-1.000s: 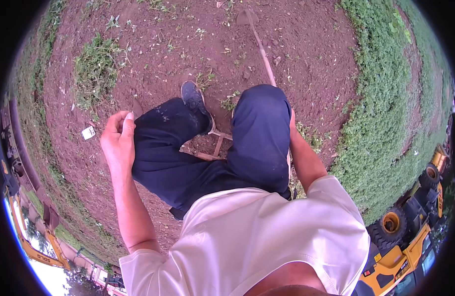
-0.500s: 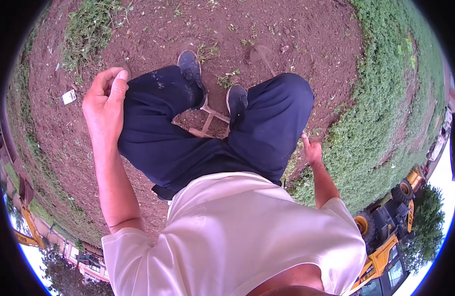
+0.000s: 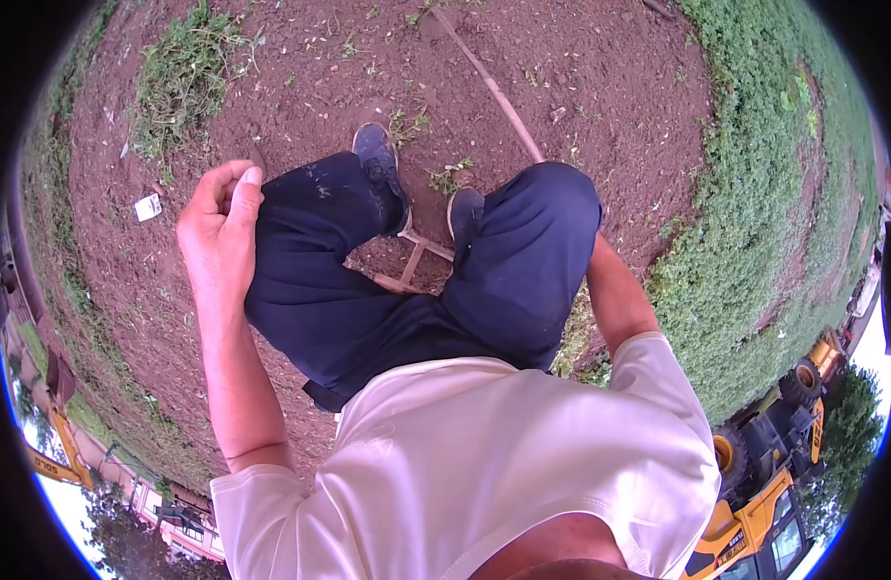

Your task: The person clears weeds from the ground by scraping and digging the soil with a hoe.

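Note:
My left hand (image 3: 221,217) is beside my left knee with its fingers curled and the thumb pressed to them. What it holds, if anything, is hidden; a small dark brown tip (image 3: 258,156) shows just beyond it. My right hand is out of sight behind my right knee; only the forearm (image 3: 619,295) shows. A long wooden handle (image 3: 494,89) reaches from behind that knee across the soil (image 3: 320,97) to the top. Its far end is blurred near the frame's top edge.
A wooden frame (image 3: 413,263) lies between my shoes. Pulled weeds (image 3: 179,87) and a white packet (image 3: 147,207) are on the soil to the left. Low green plants (image 3: 745,280) grow along the right. Yellow machines stand at both lower corners, a loader (image 3: 755,512) on the right.
The long handle has swung out forward and left from behind my right knee, after being drawn back. My right hand, briefly seen pointing a finger, is hidden again. My left hand keeps its curled shape.

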A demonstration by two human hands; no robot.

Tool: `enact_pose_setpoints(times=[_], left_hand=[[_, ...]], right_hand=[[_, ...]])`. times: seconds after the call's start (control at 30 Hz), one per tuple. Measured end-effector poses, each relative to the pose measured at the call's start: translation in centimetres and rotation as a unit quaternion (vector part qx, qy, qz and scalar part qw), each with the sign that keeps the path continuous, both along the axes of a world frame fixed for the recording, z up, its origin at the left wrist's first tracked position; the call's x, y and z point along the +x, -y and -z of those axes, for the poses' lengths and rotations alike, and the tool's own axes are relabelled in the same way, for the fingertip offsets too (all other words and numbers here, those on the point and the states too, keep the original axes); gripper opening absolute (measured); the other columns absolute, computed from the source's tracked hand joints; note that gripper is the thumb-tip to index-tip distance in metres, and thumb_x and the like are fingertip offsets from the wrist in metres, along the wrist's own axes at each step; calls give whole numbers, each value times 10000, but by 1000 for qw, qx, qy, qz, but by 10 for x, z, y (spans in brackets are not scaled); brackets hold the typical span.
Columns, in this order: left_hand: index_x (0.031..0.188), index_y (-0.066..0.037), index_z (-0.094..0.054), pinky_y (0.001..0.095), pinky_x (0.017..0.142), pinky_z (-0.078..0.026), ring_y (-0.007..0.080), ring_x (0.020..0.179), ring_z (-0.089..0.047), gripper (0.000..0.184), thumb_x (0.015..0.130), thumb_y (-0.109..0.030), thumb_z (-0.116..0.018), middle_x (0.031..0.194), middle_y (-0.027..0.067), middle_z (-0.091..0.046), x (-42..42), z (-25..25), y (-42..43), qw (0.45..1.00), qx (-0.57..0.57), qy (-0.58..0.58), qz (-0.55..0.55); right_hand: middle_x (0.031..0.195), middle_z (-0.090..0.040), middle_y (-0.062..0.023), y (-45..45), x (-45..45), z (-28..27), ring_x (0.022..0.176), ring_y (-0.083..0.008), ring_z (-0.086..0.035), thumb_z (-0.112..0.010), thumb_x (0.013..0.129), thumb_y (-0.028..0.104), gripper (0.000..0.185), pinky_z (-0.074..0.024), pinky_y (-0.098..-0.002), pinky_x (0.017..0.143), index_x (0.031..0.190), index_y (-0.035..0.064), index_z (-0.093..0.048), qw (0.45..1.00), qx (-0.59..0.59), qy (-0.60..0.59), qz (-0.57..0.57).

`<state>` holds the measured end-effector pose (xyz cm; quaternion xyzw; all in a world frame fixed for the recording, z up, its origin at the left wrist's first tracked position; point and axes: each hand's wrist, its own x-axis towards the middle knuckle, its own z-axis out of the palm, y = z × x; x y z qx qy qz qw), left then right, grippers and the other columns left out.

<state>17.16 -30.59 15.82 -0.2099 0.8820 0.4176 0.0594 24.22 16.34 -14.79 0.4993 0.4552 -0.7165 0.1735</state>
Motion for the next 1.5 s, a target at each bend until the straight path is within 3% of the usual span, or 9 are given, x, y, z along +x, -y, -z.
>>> enact_pose_setpoints(times=[0.07, 0.4, 0.47, 0.53, 0.63, 0.87, 1.0, 1.27, 1.5], left_hand=[[1153, 4, -682, 239, 702, -492, 88, 812, -620, 307, 987, -254, -671, 901, 35, -680, -1, -3, -1, 1000, -15, 6, 6], [1137, 10, -678, 251, 705, -493, 94, 811, -624, 299, 986, -247, -667, 910, 39, -689, 4, -5, 4, 999, -40, 24, 4], [1094, -13, -707, 256, 712, -497, 79, 756, -599, 261, 952, -232, -699, 810, 24, -686, 6, -1, 5, 999, -27, -16, -9], [1096, -12, -707, 258, 717, -499, 80, 761, -601, 265, 954, -235, -696, 817, 27, -690, 7, 1, 10, 1000, -27, -13, -7], [1097, -5, -704, 258, 728, -500, 83, 772, -605, 271, 960, -238, -688, 829, 33, -695, 9, -1, 6, 999, -27, -17, -4], [1100, 4, -698, 243, 683, -474, 79, 743, -577, 280, 972, -245, -686, 817, 18, -663, 7, -4, -2, 999, -22, -36, 24], [1129, 9, -682, 240, 661, -470, 81, 758, -585, 289, 987, -242, -670, 839, 23, -656, 9, -1, -2, 998, -35, -40, 24], [1101, 19, -693, 242, 646, -473, 88, 726, -582, 290, 992, -247, -657, 824, 35, -653, 7, 4, -5, 996, -66, -24, 57], [1071, 25, -686, 244, 606, -472, 91, 690, -583, 276, 995, -238, -648, 799, 34, -648, -4, 4, -19, 991, -95, -17, 90]], right_hand=[[719, -655, -25, 40, -57, -66, 672, -148, -593, -580, 1002, 452, 499, -478, -348, 626, 793, 16, -702, 912, 188, -15, -363], [757, -682, -161, 9, -57, -29, 732, -305, -651, -597, 916, 619, 619, -508, -427, 723, 844, 14, -705, 803, 228, -115, -539], [868, -717, -195, -111, 44, 182, 859, -376, -692, -579, 904, 641, 629, -517, -463, 802, 944, 32, -729, 883, 212, -175, -379], [954, -720, -224, -85, 41, -14, 960, -414, -683, -536, 908, 684, 679, -512, -477, 865, 1033, 48, -739, 656, 381, -88, -646], [870, -700, -231, -108, 90, -94, 875, -374, -687, -531, 926, 676, 680, -511, -467, 799, 1023, 36, -739, 690, 429, 100, -574], [651, -613, -141, -149, 171, -148, 637, -255, -590, -551, 934, 671, 674, -472, -416, 625, 1006, 35, -763, 713, 453, 128, -520], [846, -713, -228, -86, 125, -119, 866, -394, -705, -487, 915, 743, 747, -544, -478, 818, 1011, 53, -757, 678, 400, 135, -601], [901, -718, -233, -35, 116, 28, 947, -415, -688, -412, 930, 750, 805, -520, -490, 874, 919, 15, -740, 811, 378, -47, -443], [671, -628, -131, -36, 282, -107, 668, -234, -596, -501, 946, 687, 751, -487, -416, 668, 981, -26, -735, 910, 310, 164, -223]])
